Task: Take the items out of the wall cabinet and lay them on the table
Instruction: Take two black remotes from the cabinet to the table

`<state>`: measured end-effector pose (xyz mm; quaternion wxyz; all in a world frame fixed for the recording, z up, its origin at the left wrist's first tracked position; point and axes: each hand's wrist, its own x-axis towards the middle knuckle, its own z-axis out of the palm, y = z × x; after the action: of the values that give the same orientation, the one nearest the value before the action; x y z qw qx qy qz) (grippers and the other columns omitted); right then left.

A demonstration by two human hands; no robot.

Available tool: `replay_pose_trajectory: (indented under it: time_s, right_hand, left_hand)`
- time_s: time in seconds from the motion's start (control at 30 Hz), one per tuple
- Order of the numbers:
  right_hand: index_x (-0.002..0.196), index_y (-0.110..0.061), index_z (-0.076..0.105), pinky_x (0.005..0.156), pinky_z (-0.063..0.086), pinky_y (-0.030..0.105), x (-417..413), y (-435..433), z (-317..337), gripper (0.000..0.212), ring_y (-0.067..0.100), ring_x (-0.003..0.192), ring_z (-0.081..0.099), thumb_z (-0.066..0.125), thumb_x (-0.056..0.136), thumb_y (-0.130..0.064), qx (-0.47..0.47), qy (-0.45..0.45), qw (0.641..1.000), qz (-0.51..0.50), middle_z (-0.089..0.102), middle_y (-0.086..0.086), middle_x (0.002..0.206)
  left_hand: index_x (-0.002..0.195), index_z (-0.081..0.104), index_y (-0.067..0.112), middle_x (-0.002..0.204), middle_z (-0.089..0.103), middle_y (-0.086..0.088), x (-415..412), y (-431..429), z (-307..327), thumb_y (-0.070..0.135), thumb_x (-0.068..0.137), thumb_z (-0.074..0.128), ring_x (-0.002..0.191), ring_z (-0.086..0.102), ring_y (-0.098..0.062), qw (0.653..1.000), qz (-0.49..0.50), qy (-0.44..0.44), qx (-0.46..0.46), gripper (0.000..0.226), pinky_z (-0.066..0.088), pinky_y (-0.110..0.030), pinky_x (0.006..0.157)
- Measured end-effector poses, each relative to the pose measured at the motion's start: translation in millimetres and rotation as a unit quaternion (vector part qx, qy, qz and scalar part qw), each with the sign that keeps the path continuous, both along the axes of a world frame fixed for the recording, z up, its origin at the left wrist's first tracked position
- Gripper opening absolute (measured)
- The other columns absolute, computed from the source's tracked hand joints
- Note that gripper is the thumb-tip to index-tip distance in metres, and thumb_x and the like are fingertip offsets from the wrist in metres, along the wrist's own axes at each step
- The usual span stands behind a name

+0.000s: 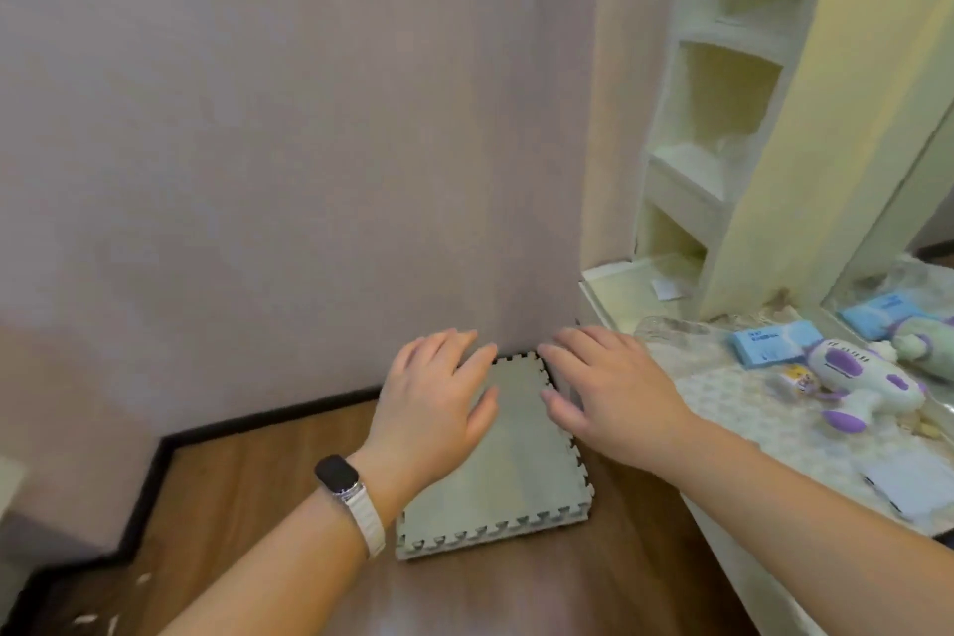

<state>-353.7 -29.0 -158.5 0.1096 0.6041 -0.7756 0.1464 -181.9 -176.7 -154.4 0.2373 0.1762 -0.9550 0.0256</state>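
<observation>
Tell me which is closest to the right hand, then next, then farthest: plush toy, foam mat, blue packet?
1. foam mat, just left of the right hand.
2. blue packet, on the table to the right.
3. plush toy, farther right.

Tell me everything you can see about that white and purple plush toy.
The plush toy is soft-looking white fabric with purple patches and purple feet. It lies on its side on the pale patterned cover of the table, next to a blue packet. Neither the left hand nor the right hand touches it.
</observation>
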Motion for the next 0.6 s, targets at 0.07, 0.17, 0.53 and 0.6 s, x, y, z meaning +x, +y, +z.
replay_pose_trajectory:
  time_s: [0.07,0.17,0.53,0.6]
  right_hand:
    - [0.117,-0.017,0.065,0.086,0.048,0.040,36.8,-40.5,7.0,0.045,0.027,0.110,0.059,0.049,0.088,-0.047,-0.006,0.014,0.999,0.029,0.065,0.003,0.114]
    - [0.115,-0.015,0.066,0.084,0.048,0.039,91.9,-100.4,15.7,0.043,0.028,0.105,0.060,0.050,0.088,-0.046,-0.016,0.035,0.996,0.074,0.066,0.004,0.111]
    - [0.116,-0.014,0.067,0.082,0.049,0.039,266.4,-275.1,38.1,0.046,0.030,0.102,0.062,0.047,0.089,-0.045,-0.025,0.071,0.971,0.226,0.067,0.005,0.112]
    - [0.115,-0.014,0.067,0.082,0.050,0.040,286.8,-298.7,42.1,0.046,0.030,0.102,0.062,0.047,0.089,-0.046,-0.028,0.076,0.964,0.252,0.068,0.006,0.111]
  left_hand:
    - [0.119,0.066,0.018,0.122,0.065,-0.007,46.2,-32.8,2.6,0.037,0.085,0.060,0.115,0.058,-0.028,0.999,0.033,0.008,-0.008,0.039,0.043,-0.043,0.098]
    - [0.120,0.066,0.017,0.123,0.065,-0.008,113.8,-77.6,3.3,0.037,0.086,0.059,0.116,0.058,-0.029,0.996,0.084,0.024,-0.009,0.040,0.041,-0.042,0.098]
    - [0.124,0.065,0.018,0.126,0.064,-0.006,321.6,-191.1,-1.4,0.036,0.087,0.060,0.122,0.054,-0.027,0.966,0.253,0.057,0.011,0.041,0.041,-0.041,0.098]
    - [0.124,0.065,0.018,0.126,0.064,-0.005,339.7,-205.2,-2.2,0.037,0.088,0.058,0.122,0.054,-0.027,0.959,0.276,0.061,0.013,0.041,0.041,-0.041,0.097]
